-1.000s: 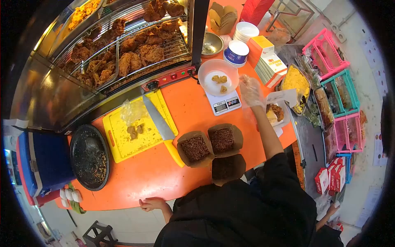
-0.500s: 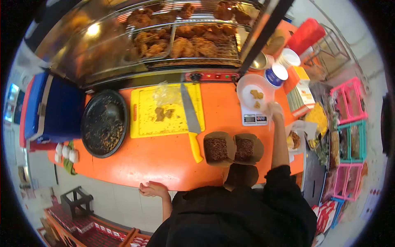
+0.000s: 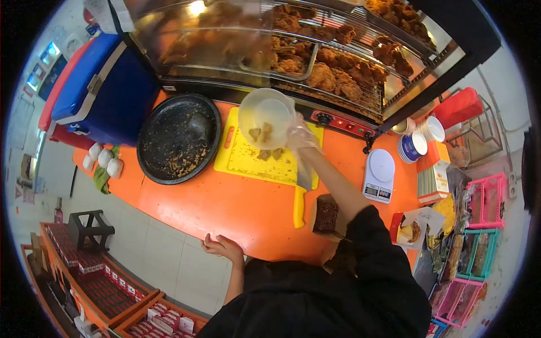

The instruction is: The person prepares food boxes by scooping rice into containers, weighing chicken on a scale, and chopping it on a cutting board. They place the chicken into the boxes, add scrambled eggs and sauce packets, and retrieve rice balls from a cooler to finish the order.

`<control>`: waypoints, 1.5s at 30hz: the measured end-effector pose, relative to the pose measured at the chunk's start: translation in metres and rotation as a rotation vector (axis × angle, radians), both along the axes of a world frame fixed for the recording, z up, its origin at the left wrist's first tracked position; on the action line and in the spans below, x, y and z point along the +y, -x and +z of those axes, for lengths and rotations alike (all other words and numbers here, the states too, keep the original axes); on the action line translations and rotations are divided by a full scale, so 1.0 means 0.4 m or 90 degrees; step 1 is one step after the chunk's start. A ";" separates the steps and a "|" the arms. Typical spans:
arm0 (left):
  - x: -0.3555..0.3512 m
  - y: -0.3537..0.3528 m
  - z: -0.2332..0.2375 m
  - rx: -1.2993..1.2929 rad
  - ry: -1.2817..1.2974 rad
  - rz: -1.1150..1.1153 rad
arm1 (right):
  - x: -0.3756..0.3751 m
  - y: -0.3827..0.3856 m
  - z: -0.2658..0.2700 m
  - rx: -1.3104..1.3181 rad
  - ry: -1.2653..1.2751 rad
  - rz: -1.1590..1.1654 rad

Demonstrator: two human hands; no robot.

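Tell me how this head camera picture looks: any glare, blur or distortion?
Head view: heavy fisheye, the orange counter bows and the corners go black; a lamp glares off the display case glass, hazing the chicken behind it; the gloved right hand on the bowl looks slightly soft.

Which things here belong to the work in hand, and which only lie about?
In use: gloved right hand; clear plastic bowl with fried pieces; yellow cutting board.
Lying about: round black pan; white digital scale; blue cooler box.
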State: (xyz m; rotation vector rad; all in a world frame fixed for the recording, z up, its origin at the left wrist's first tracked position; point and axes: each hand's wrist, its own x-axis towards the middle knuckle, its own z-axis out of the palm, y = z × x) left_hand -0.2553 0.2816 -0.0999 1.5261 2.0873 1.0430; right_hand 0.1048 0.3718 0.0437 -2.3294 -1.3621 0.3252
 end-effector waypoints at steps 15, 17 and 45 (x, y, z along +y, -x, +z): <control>0.005 -0.007 0.031 -0.112 -0.033 -0.036 | -0.036 0.078 0.043 -0.511 0.067 0.129; 0.001 0.007 0.005 -0.023 -0.030 -0.050 | -0.174 -0.026 -0.008 -0.710 0.120 0.062; -0.009 -0.013 0.091 0.078 0.032 -0.012 | 0.167 -0.392 0.796 -0.533 -0.248 -0.061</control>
